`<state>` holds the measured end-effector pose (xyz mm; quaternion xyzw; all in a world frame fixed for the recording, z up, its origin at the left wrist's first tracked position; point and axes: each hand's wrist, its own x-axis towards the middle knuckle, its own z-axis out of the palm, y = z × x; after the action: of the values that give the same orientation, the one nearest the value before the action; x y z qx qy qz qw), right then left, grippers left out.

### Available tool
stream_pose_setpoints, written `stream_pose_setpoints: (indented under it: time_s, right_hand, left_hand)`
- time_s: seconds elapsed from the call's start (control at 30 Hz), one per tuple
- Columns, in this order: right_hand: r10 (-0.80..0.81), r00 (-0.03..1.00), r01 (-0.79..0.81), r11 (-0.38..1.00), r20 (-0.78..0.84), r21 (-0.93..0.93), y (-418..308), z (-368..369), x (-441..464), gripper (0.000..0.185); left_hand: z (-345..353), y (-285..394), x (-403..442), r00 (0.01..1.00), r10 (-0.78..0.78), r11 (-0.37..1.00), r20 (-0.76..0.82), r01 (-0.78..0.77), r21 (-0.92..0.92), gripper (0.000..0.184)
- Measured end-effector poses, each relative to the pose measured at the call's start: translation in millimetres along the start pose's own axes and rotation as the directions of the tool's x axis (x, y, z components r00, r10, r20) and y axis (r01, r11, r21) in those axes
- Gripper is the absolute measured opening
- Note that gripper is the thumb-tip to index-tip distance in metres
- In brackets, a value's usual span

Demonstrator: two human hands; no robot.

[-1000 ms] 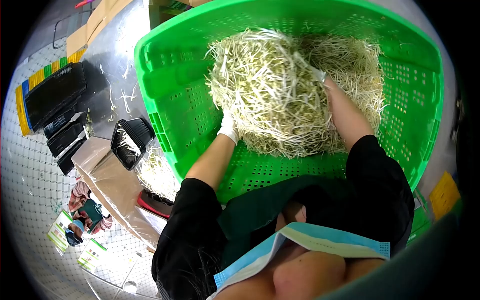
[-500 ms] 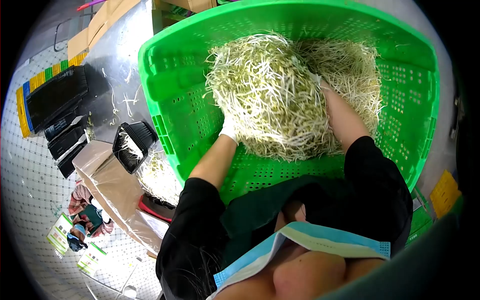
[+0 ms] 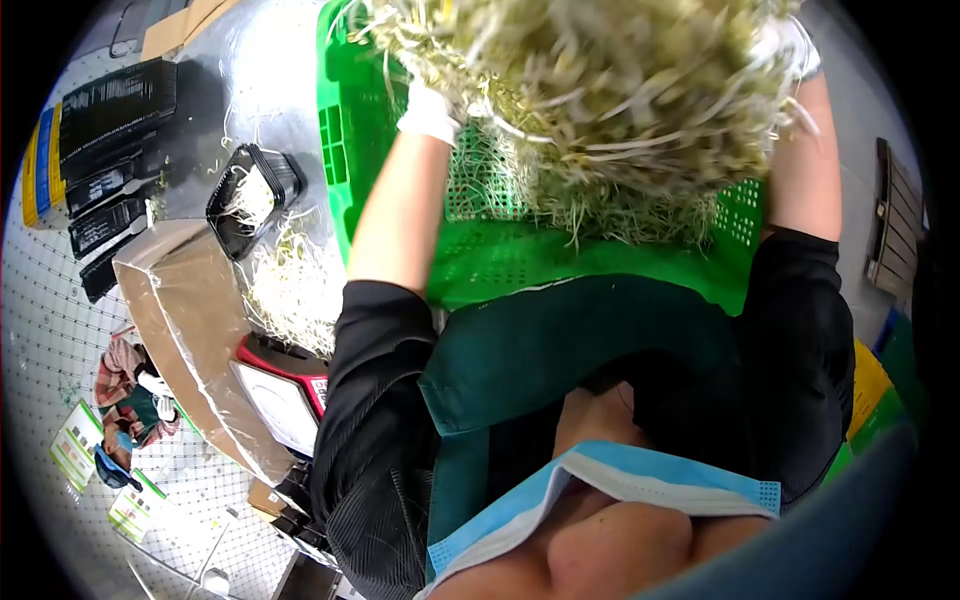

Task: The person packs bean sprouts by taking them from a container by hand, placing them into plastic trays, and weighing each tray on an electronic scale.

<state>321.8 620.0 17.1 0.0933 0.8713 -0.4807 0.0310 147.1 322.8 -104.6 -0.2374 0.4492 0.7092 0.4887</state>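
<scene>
A big matted clump of bean sprouts [image 3: 600, 90] is lifted high between my two gloved hands, blurred and close to the camera. My left hand [image 3: 432, 112], in a white glove, presses on its left side, with the fingers partly hidden under the sprouts. On the opposite side my right hand [image 3: 785, 48], also gloved in white, grips the clump. Below lies the green perforated basket [image 3: 500, 270], where more sprouts [image 3: 640, 215] are partly covered by the raised clump.
Left of the basket, a metal table [image 3: 200, 120] carries black plastic trays [image 3: 118, 105], a stacked black tray [image 3: 245, 205] with some sprouts, a loose sprout pile [image 3: 290, 285] and a red scale [image 3: 290, 370]. A cardboard box [image 3: 185, 330] stands nearby. Another person [image 3: 135, 395] is farther left.
Both hands have raised the sprout clump up and toward the camera, out of the basket. My right hand has moved up and to the right, leaving loose sprouts below.
</scene>
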Motion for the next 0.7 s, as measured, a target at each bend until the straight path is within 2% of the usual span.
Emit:
stream_pose_setpoints:
  time_s: [0.1, 0.17, 0.2, 0.23, 0.27, 0.3, 0.33, 0.37, 0.4, 0.43, 0.47, 0.5, 0.53, 0.57, 0.6, 0.63, 0.7]
  right_hand:
    - [-0.143, 0.972, 0.200, 0.922, 0.188, -0.331, -63.6, 37.2, -3.7, 0.078]
    - [-0.075, 0.947, 0.255, 0.768, 0.313, -0.588, -65.6, 97.1, -10.2, 0.078]
    - [0.029, 0.935, 0.251, 0.652, 0.354, -0.715, -59.1, 130.3, -20.0, 0.078]
    - [0.206, 0.897, 0.245, 0.508, 0.392, -0.826, -43.9, 161.2, -35.1, 0.079]
    - [0.356, 0.843, 0.228, 0.442, 0.403, -0.867, -6.9, 200.3, -54.1, 0.081]
    - [0.395, 0.725, 0.376, 0.460, 0.565, -0.804, -17.6, 203.6, -59.4, 0.081]
    - [0.366, 0.768, 0.290, 0.533, 0.525, -0.795, -8.1, 228.9, -73.4, 0.072]
    - [0.432, 0.695, 0.293, 0.560, 0.575, -0.775, -15.3, 232.7, -71.8, 0.067]
    - [0.412, 0.669, 0.293, 0.620, 0.619, -0.728, -19.4, 224.6, -72.9, 0.065]
    - [0.387, 0.648, 0.289, 0.673, 0.657, -0.681, -39.0, 201.1, -66.3, 0.063]
    - [0.416, 0.597, 0.276, 0.697, 0.686, -0.662, -51.9, 185.3, -58.8, 0.064]
    - [0.374, 0.568, 0.268, 0.759, 0.733, -0.594, -54.8, 171.2, -49.6, 0.063]
    - [0.322, 0.621, 0.221, 0.803, 0.715, -0.554, -59.2, 154.1, -40.5, 0.059]
    - [0.273, 0.671, 0.178, 0.843, 0.689, -0.507, -65.9, 136.5, -29.8, 0.056]
    - [0.273, 0.754, 0.113, 0.843, 0.598, -0.526, -79.7, 122.8, -13.1, 0.052]
    - [0.272, 0.825, 0.046, 0.842, 0.496, -0.537, -93.6, 117.0, 6.8, 0.049]
    - [0.488, 0.757, -0.092, 0.738, 0.434, -0.669, -102.2, 130.5, 62.4, 0.051]
  left_hand:
    - [-0.6, 16.7, -25.4, 0.999, -0.010, 0.988, -0.048, 0.018, 0.151, 0.049]
    - [-7.4, 18.8, -56.3, 0.992, -0.024, 0.931, -0.123, 0.068, 0.360, 0.048]
    - [-10.2, 17.1, -75.3, 0.987, -0.023, 0.852, -0.161, 0.104, 0.513, 0.047]
    - [-10.0, 15.9, -96.2, 0.986, 0.009, 0.690, -0.167, 0.115, 0.714, 0.046]
    - [-10.4, 13.6, -115.0, 0.993, 0.084, 0.372, -0.085, 0.048, 0.927, 0.044]
    - [-10.4, 12.0, -132.8, 0.991, 0.130, 0.001, 0.021, -0.021, 1.000, 0.041]
    - [-26.8, 1.0, -141.2, 0.977, 0.180, -0.115, 0.114, -0.094, 0.989, 0.039]
    - [-32.3, -8.1, -155.8, 0.955, 0.216, -0.230, 0.203, -0.153, 0.961, 0.038]
    - [-32.2, -10.1, -165.0, 0.981, 0.134, -0.437, 0.141, -0.069, 0.897, 0.034]
    - [-33.6, -16.0, -181.2, 0.972, 0.155, -0.496, 0.176, -0.077, 0.865, 0.032]
    - [-35.9, -20.0, -193.7, 0.964, 0.169, -0.509, 0.205, -0.092, 0.856, 0.030]
    - [-38.7, -23.8, -203.8, 0.955, 0.185, -0.519, 0.233, -0.107, 0.848, 0.029]
    - [-43.9, -28.7, -212.0, 0.955, 0.186, -0.510, 0.233, -0.109, 0.853, 0.029]
    - [-49.6, -34.5, -218.6, 0.900, 0.326, -0.435, 0.288, -0.128, 0.891, 0.026]
    - [-54.0, -38.9, -221.6, 0.826, 0.464, -0.358, 0.320, -0.155, 0.921, 0.024]
    - [-54.2, -41.2, -221.1, 0.826, 0.469, -0.346, 0.313, -0.154, 0.925, 0.024]
    - [-53.4, -43.9, -216.0, 0.644, 0.626, -0.414, 0.438, -0.202, 0.888, 0.012]
